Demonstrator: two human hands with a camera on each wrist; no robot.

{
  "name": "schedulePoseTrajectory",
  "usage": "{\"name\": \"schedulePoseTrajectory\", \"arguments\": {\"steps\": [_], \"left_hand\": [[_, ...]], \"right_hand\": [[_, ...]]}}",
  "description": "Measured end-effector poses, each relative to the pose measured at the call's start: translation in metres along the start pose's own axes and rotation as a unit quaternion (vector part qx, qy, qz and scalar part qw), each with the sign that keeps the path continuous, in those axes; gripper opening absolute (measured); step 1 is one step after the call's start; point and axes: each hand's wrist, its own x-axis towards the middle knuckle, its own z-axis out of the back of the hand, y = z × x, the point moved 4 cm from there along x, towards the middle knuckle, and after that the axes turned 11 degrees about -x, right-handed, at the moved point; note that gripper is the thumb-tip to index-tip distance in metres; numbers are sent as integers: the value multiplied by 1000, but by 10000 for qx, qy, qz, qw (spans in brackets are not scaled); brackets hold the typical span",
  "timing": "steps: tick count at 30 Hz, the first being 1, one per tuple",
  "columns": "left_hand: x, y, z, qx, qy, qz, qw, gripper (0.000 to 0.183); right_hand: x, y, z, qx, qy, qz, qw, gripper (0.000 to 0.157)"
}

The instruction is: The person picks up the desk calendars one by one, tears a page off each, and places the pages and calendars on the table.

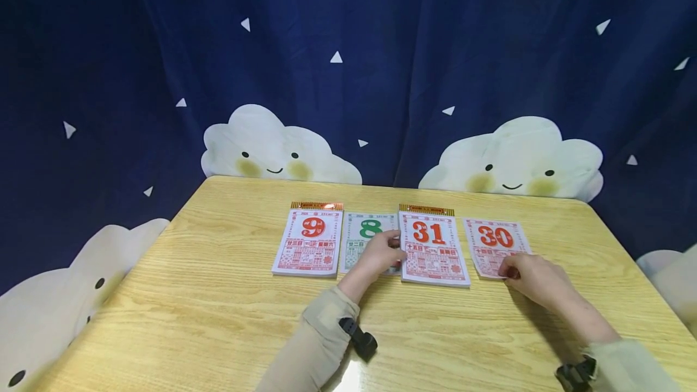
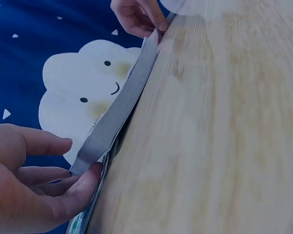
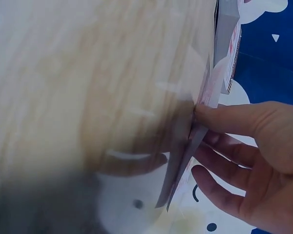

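In the head view my left hand [image 1: 378,253] reaches over the pale sheet with a green 8 [image 1: 370,227]. Its fingertips hold the left edge of a thick tear-off calendar pad with a red 31 [image 1: 432,253]. Seen from the left wrist, thumb and fingers close on that pad's corner, and its page edges form a grey band [image 2: 115,107]. My right hand [image 1: 536,277] pinches the lower right corner of a loose calendar sheet with a red 30 [image 1: 495,236]. From the right wrist, the sheet [image 3: 200,134] bends up between thumb and fingers.
Another thick calendar pad with a red 9 [image 1: 307,244] lies at the left of the row. All lie on a light wooden table [image 1: 190,295]. Behind hangs a dark blue curtain [image 1: 337,95] with white clouds and triangles. Each wrist wears a black strap [image 1: 356,337].
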Motion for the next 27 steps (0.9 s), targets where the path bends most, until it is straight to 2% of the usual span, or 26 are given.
{"name": "schedulePoseTrajectory", "arguments": {"steps": [4, 11, 17, 24, 27], "left_hand": [[0, -1, -2, 163, 22, -2, 9999, 60], [-3, -7, -5, 736, 109, -171, 9971, 60], [-4, -9, -7, 722, 148, -149, 9972, 57], [-1, -5, -3, 285, 337, 69, 9990, 50], [-1, -5, 0, 271, 390, 50, 9989, 48]], "right_hand": [[-1, -1, 2, 52, 96, -12, 9999, 10], [-2, -2, 2, 241, 392, 28, 9989, 10], [-1, -3, 0, 346, 476, -9, 9983, 9], [4, 0, 1, 207, 468, 19, 9987, 11], [9, 3, 3, 124, 528, 41, 9985, 11]]}}
